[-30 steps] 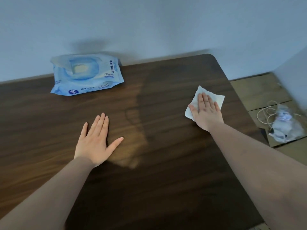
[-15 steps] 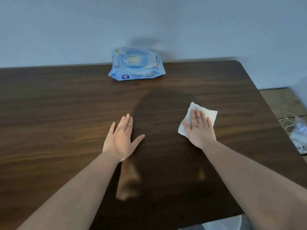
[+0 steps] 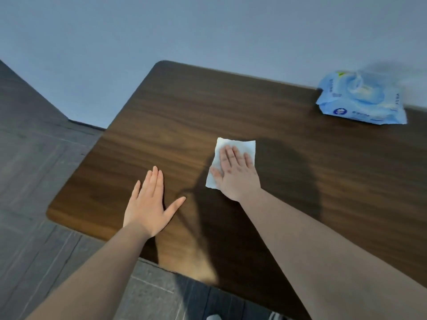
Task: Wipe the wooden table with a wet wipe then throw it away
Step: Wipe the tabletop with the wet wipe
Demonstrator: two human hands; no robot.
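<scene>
**A:** Head view: what is seen of the hands?

**B:** The right hand [image 3: 235,174] is laid flat, palm down, on the wet wipe [image 3: 233,147], with the fingers stretched out and close together. Nothing is gripped; the wipe is only pressed to the surface beneath the palm and fingers. The left hand [image 3: 150,206] is likewise spread flat on bare wood, with the thumb splayed out to the side, and nothing is held in it.

**A:** Where is the wipe placed?

**B:** It is spread on the wooden table [image 3: 175,116], roughly midway between the near and far edges, just to the right of the left hand. Its upper edge and left side are left uncovered; the rest is hidden under the right hand.

**A:** What else is found on the table?

**B:** A blue pack of wipes [image 3: 360,100] is seen at the far right, close to the wall [image 3: 208,31], well apart from both hands. It is blurred, so its print cannot be read.

**A:** And around the table?

**B:** A rounded table corner is shown at the far left and another at the near left. Grey plank flooring [image 3: 34,181] is seen to the left and below the near edge. A dark shadow is cast over the wood around and to the right of the right forearm.
</scene>
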